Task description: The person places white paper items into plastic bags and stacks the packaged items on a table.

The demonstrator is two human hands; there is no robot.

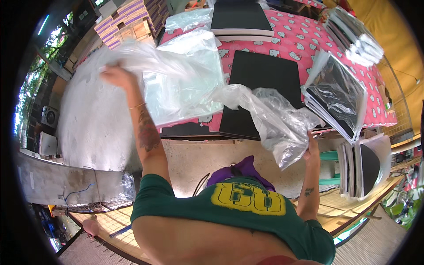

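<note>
A crumpled clear plastic bag point(278, 119) stretches over the table's front, its right end gripped by my right hand point(312, 146) near the table edge. My left hand point(118, 76) is raised at the far left, closed on blurred clear plastic point(154, 59). Whether both hands hold one bag or two I cannot make out. Beneath the plastic lies a flat black board point(265, 70), partly covered. To its left rests a stack of clear plastic bags point(181, 97). On the right, a black board in clear wrap point(338, 95) lies on a slanted pile.
A pink patterned cloth point(293, 33) covers the table. At the back stands a stack of black boards point(242, 17). Wrapped bundles point(353, 37) lie at the back right, more wrapped boards point(360, 168) stand lower right. Boxes point(128, 22) are piled at the back left.
</note>
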